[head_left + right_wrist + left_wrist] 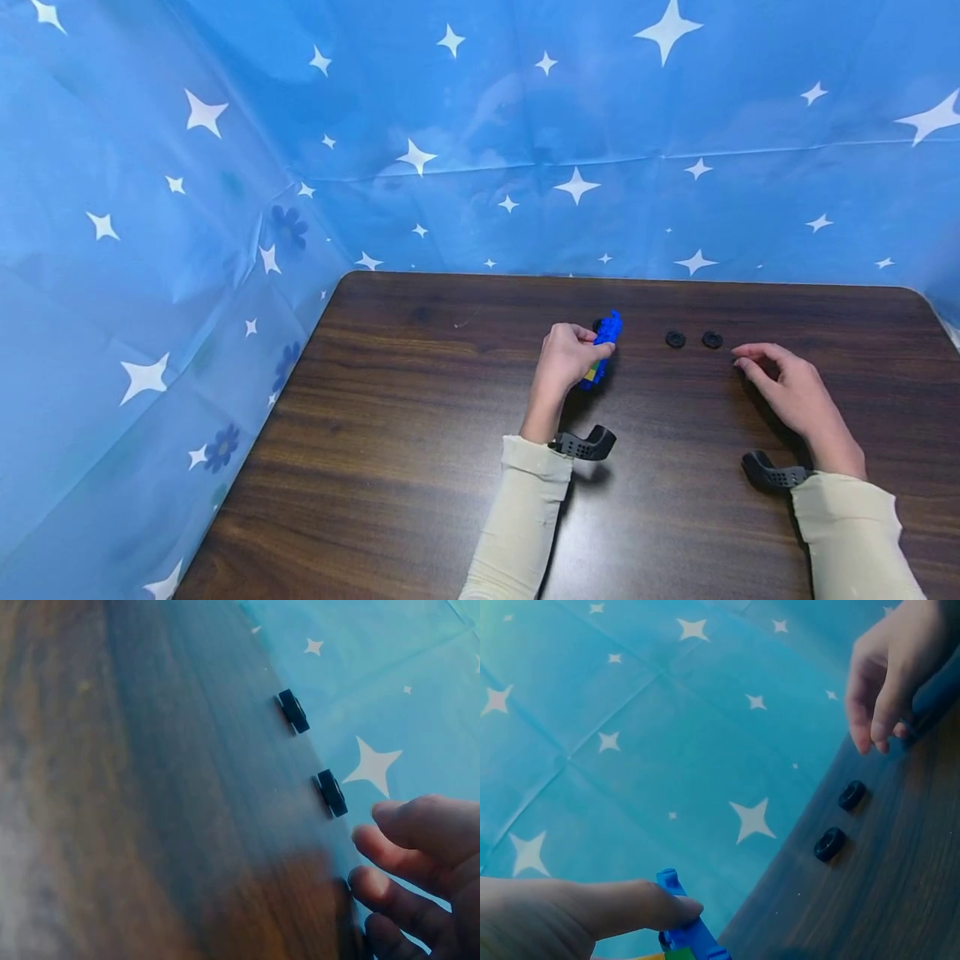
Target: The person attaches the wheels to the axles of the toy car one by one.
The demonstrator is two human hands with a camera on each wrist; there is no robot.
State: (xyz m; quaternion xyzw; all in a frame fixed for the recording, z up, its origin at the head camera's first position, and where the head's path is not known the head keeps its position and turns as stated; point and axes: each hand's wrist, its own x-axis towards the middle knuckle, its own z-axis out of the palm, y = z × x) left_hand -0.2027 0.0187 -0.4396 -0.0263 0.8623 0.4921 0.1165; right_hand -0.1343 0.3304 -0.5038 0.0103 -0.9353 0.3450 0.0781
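My left hand [564, 360] pinches a blue toy-brick piece [609, 328], thumb on its near side, over the far middle of the table. Yellow and green parts show low on the piece, and a dark round part peeks out behind it; the hand hides the rest. To the right lie two small black wheels [675, 339], a short gap apart; both also show in the left wrist view. My right hand [804, 398] hovers just right of the right-hand wheel [712, 339], its fingers loosely bent and holding nothing. The right wrist view shows the fingertips apart from the wheels.
A dark wood-grain table [360, 433] with rounded corners stands against a blue cloth [480, 100] printed with white stars, behind and at the left. Each wrist carries a black curved mount [585, 444] at the end of a pale sleeve [521, 517].
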